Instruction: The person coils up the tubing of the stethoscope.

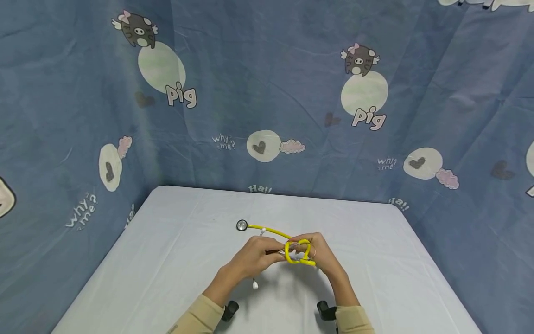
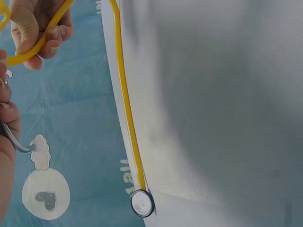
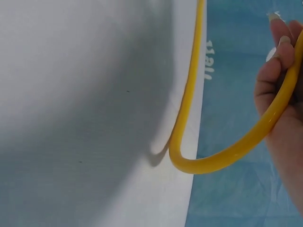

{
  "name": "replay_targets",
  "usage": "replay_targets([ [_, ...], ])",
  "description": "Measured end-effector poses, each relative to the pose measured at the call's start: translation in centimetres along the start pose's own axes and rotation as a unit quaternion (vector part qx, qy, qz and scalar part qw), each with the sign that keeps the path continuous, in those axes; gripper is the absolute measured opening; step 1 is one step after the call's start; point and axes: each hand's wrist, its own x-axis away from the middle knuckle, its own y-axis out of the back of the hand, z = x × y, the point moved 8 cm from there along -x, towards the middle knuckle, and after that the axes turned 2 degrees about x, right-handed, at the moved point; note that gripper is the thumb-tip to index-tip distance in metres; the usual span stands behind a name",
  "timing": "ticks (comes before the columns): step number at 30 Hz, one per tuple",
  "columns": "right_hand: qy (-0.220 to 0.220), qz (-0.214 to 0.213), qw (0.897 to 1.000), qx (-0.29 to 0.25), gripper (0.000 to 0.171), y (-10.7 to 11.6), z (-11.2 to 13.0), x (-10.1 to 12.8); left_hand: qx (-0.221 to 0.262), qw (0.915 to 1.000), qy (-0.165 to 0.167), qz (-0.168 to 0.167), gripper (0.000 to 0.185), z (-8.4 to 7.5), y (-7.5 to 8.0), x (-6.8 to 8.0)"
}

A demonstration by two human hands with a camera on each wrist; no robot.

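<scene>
A yellow stethoscope [image 1: 271, 230] lies on the white table [image 1: 167, 260], its round chest piece [image 1: 242, 225] at the far end. Both hands meet above the table's middle. My left hand [image 1: 269, 253] pinches the thin metal ear tube [image 2: 14, 143], and a white ear tip [image 1: 255, 285] hangs below it. My right hand [image 1: 308, 249] grips the yellow tubing, which is bent into a loop [image 1: 298, 254] between the hands. In the left wrist view the tubing [image 2: 128, 109] runs straight down to the chest piece [image 2: 142, 203]. The right wrist view has my fingers [image 3: 277, 80] curled round the curved tubing [image 3: 227, 155].
A blue cloth [image 1: 292, 93] printed with cartoon pigs hangs behind the table and along both sides. The table's far edge [image 1: 271, 194] meets this cloth. Black wrist camera mounts [image 1: 230, 309] sit on both forearms.
</scene>
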Motion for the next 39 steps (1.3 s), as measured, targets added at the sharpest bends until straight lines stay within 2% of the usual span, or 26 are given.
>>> replay_targets([
  [3,-0.001,0.001,1.000,-0.015,0.020,-0.3,0.0,0.2,-0.008,0.9999,0.005,-0.013,0.023,0.1,0.1,0.0],
  [10,0.011,-0.017,0.999,0.032,0.024,-0.9,0.6,0.2,-0.044,0.9970,0.023,-0.059,0.020,0.4,0.7,0.0],
  [15,0.004,-0.008,1.000,0.023,0.023,-1.4,0.4,0.2,-0.056,0.9938,0.046,-0.085,0.009,0.6,1.0,0.0],
  [23,-0.022,-0.012,1.000,-0.014,0.019,-2.0,-0.3,0.4,-0.050,0.9902,0.073,-0.108,0.005,1.2,1.3,0.0],
  [31,-0.033,-0.015,0.999,0.000,0.019,-2.2,-0.1,0.6,-0.076,0.9856,0.092,-0.119,0.009,1.6,1.6,0.1],
  [39,-0.044,0.007,0.999,-0.006,0.019,-2.5,3.1,1.6,-0.089,0.9799,0.123,-0.129,0.010,2.2,1.8,0.2],
])
